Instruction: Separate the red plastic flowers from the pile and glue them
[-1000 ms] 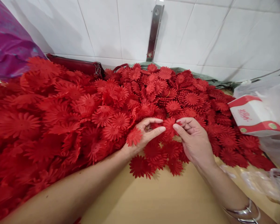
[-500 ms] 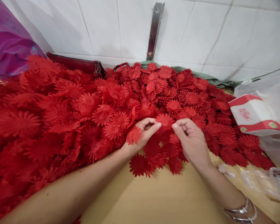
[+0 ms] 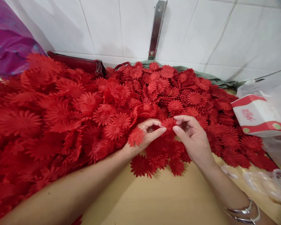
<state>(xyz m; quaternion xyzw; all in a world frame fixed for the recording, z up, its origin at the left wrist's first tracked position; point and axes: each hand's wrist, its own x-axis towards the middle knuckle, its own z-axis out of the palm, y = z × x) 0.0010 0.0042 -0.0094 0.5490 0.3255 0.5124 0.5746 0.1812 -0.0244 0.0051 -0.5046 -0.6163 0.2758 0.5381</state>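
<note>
Small craft workshop or home piecework corner, not a kitchen or shop. Huge heap of identical red fabric flower cutouts (image 3: pixel 89 112) piled across a plain tan tabletop (image 3: pixel 164 200), bulk stock rather than decoration. White tiled wall (image 3: pixel 107 28) behind, with a bare metal bracket (image 3: pixel 156 29) screwed on. Clear plastic bags (image 3: pixel 271 90) and a red-and-white carton (image 3: pixel 255 115) at the right edge, purple sack (image 3: pixel 7 43) at left.
</note>
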